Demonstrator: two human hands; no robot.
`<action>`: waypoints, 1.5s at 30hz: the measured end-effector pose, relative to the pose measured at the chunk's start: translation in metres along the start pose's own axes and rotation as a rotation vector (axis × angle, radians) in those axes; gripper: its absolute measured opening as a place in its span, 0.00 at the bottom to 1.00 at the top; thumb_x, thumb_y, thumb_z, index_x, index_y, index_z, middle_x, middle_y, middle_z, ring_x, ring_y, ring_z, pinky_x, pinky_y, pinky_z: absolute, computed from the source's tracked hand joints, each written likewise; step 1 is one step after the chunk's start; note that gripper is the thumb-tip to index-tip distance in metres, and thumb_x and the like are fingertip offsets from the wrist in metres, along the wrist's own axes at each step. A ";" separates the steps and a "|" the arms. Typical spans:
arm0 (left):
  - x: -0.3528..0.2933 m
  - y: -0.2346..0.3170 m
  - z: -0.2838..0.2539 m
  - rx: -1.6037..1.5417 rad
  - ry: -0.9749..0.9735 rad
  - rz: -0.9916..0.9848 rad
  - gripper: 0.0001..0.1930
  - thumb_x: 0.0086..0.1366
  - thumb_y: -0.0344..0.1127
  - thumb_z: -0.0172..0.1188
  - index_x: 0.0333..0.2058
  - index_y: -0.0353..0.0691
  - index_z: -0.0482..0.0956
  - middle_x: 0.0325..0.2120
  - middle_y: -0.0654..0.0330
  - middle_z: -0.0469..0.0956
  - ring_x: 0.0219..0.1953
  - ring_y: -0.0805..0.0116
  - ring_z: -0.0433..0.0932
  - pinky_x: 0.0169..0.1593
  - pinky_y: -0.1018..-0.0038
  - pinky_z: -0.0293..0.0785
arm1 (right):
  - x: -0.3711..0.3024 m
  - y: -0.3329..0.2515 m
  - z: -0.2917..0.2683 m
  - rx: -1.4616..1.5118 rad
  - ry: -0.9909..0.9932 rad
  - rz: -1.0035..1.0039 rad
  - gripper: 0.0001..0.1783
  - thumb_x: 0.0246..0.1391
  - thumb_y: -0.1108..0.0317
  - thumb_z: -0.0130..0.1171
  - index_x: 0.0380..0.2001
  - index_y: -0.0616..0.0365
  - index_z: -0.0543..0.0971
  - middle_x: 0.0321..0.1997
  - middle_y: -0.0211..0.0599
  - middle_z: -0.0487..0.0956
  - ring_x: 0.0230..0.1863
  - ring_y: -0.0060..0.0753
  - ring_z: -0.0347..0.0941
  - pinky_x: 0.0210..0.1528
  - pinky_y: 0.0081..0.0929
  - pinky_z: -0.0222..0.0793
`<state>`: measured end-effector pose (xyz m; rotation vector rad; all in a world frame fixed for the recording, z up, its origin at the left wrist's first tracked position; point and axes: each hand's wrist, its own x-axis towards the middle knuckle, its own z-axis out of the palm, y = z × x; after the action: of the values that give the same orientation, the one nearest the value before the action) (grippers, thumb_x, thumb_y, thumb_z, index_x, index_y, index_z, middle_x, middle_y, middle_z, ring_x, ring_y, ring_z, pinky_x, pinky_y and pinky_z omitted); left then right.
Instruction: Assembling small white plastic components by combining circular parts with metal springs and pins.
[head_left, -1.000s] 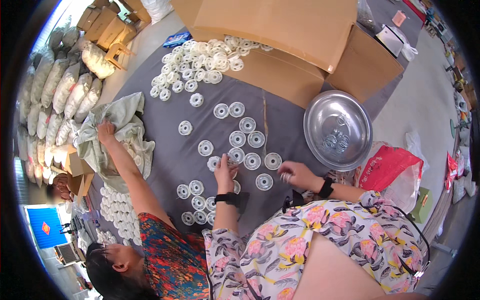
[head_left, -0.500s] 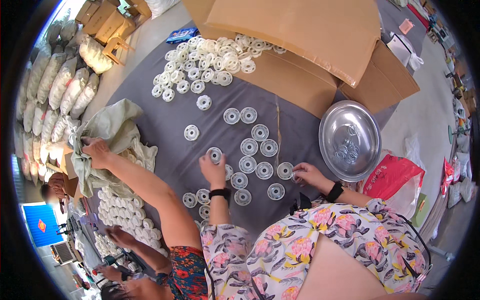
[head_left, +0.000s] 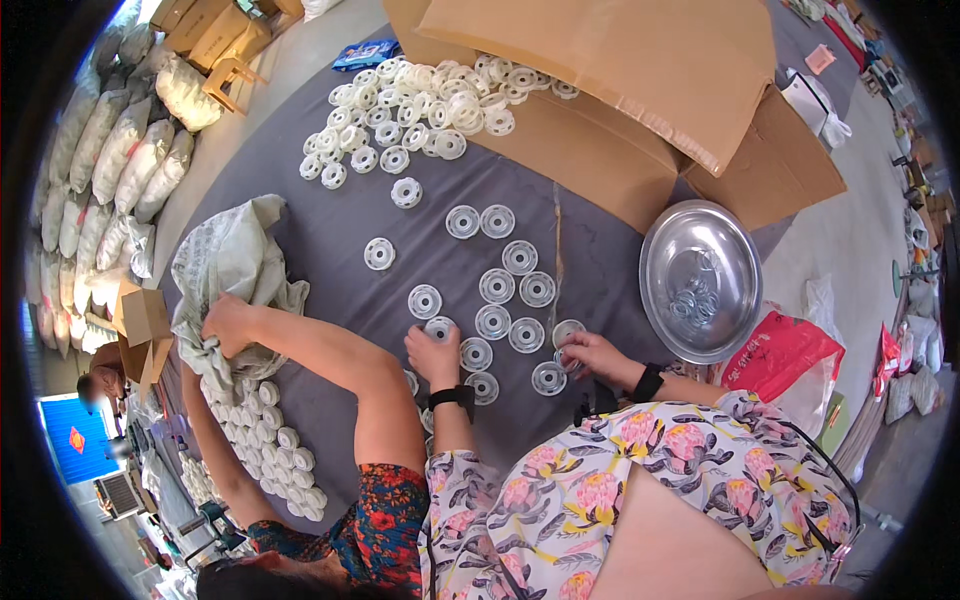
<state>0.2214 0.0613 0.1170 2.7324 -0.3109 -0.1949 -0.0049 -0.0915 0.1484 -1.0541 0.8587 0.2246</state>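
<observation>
My left hand is closed round a white plastic wheel-shaped disc on the dark table cover. Another disc lies just beyond its fingertips. My right hand pinches metal rings, partly hidden by the fingers, above the edge of a nearby disc. One more disc sits just past these fingers. Between my hands, several discs with greyish ring-shaped faces lie flat in loose rows. Loose metal rings rest inside a shiny steel basin to the right.
A heap of white discs lies at the back beside an open cardboard box. On the left, a co-worker's arm reaches to a pale woven sack, near rows of white parts. A red-and-white bag is beside the basin.
My left hand has let go of one disc, moved nearer and taken another. My right hand has shifted left and slightly nearer with the rings. The co-worker's hand has pulled the sack nearer.
</observation>
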 end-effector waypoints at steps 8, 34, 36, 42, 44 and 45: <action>-0.082 0.061 0.004 -1.304 -0.529 -0.081 0.17 0.58 0.35 0.48 0.45 0.37 0.64 0.39 0.59 0.70 0.37 0.71 0.71 0.39 0.76 0.68 | -0.009 -0.011 -0.004 -0.065 0.178 -0.460 0.16 0.55 0.67 0.42 0.44 0.60 0.71 0.40 0.34 0.74 0.41 0.25 0.69 0.46 0.20 0.63; -0.012 -0.039 0.033 -0.949 0.049 -0.376 0.21 0.59 0.38 0.51 0.47 0.31 0.64 0.41 0.50 0.69 0.43 0.57 0.70 0.45 0.67 0.68 | -0.041 -0.002 -0.174 -0.550 0.913 -0.473 0.20 0.47 0.64 0.52 0.45 0.59 0.71 0.48 0.45 0.71 0.51 0.41 0.65 0.52 0.33 0.60; -0.012 -0.044 0.031 -0.648 0.095 -0.322 0.21 0.59 0.38 0.51 0.48 0.31 0.64 0.43 0.49 0.67 0.46 0.55 0.68 0.47 0.66 0.66 | -0.036 0.029 -0.213 -0.791 1.004 -0.504 0.23 0.46 0.63 0.53 0.47 0.58 0.70 0.49 0.47 0.69 0.53 0.45 0.63 0.53 0.36 0.58; 0.006 -0.013 0.003 -0.467 0.307 -0.007 0.20 0.56 0.32 0.53 0.47 0.32 0.65 0.45 0.46 0.63 0.49 0.51 0.64 0.52 0.64 0.60 | -0.043 0.027 -0.190 -1.001 1.122 -0.086 0.29 0.41 0.60 0.57 0.50 0.53 0.66 0.54 0.54 0.62 0.56 0.52 0.59 0.55 0.38 0.57; 0.036 -0.002 0.002 -0.448 0.250 0.040 0.22 0.55 0.32 0.54 0.48 0.32 0.65 0.46 0.45 0.63 0.50 0.51 0.63 0.53 0.64 0.59 | -0.037 0.029 -0.191 -0.914 0.951 -0.158 0.27 0.40 0.61 0.58 0.46 0.55 0.68 0.51 0.52 0.65 0.54 0.52 0.61 0.54 0.38 0.58; 0.054 0.003 0.004 -0.431 0.195 0.089 0.23 0.54 0.33 0.55 0.49 0.32 0.64 0.47 0.45 0.62 0.52 0.50 0.62 0.54 0.64 0.58 | -0.035 0.025 -0.188 -0.919 0.950 -0.156 0.27 0.40 0.61 0.58 0.46 0.55 0.68 0.51 0.52 0.65 0.54 0.52 0.61 0.54 0.38 0.58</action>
<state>0.2723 0.0441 0.1095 2.2837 -0.2946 0.0287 -0.1376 -0.2275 0.1164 -2.1589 1.5720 -0.0547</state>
